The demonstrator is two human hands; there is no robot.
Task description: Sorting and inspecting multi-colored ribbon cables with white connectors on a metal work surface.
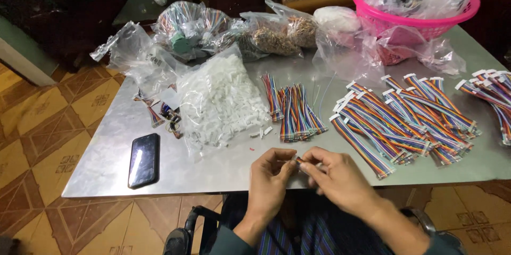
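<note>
My left hand point(270, 176) and my right hand point(334, 177) meet at the near edge of a metal table point(106, 154). Together they pinch the end of a rainbow ribbon cable point(299, 161); the rest of it hangs down over my lap and is mostly hidden. A small white connector seems to sit at my fingertips, but it is too small to tell. Just beyond my hands lie a bundle of bare rainbow cables point(295, 112) and a clear bag of white plastic connectors point(221, 101).
Finished cables with white connectors point(404, 119) spread over the right of the table, more at the far right edge point(492, 98). A black phone point(144, 160) lies front left. Plastic bags of parts point(191, 31) and a pink basket point(420, 18) line the back. Tiled floor lies to the left.
</note>
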